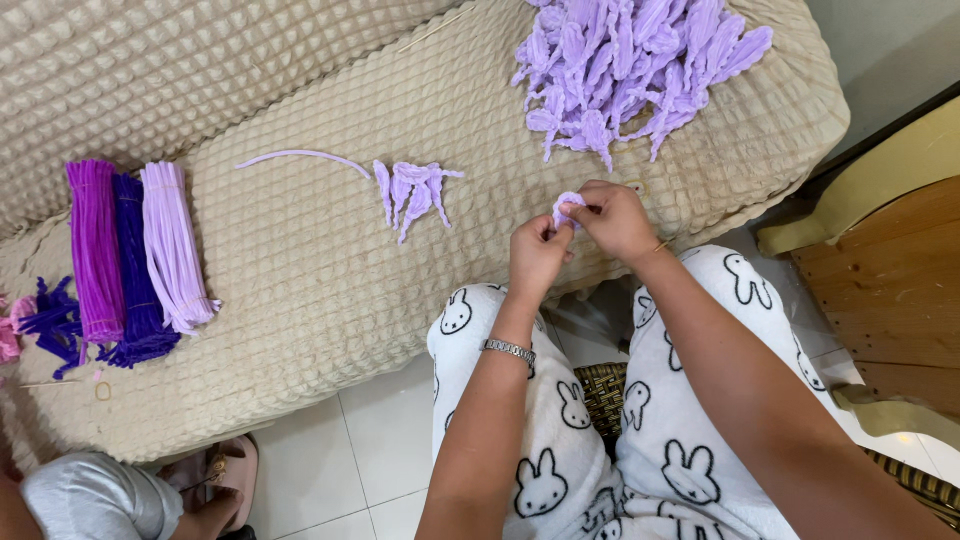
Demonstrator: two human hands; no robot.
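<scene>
My left hand [537, 255] and my right hand [612, 218] meet over the edge of a beige quilted sofa seat [300, 270]. Both pinch a small curled lilac pipe cleaner piece [566, 205] between the fingertips. A silver watch band sits on my left wrist. To the left of my hands lies a small cluster of folded lilac pipe cleaner shapes [415, 192] with one straight lilac pipe cleaner [300, 157] beside it.
A big heap of folded lilac shapes [630, 70] lies at the far right of the seat. Three bundles of pipe cleaners, magenta, dark purple and lilac [135, 250], lie at the left. Another person's knee and sandalled foot [215, 480] show at bottom left. Wooden furniture [880, 280] stands right.
</scene>
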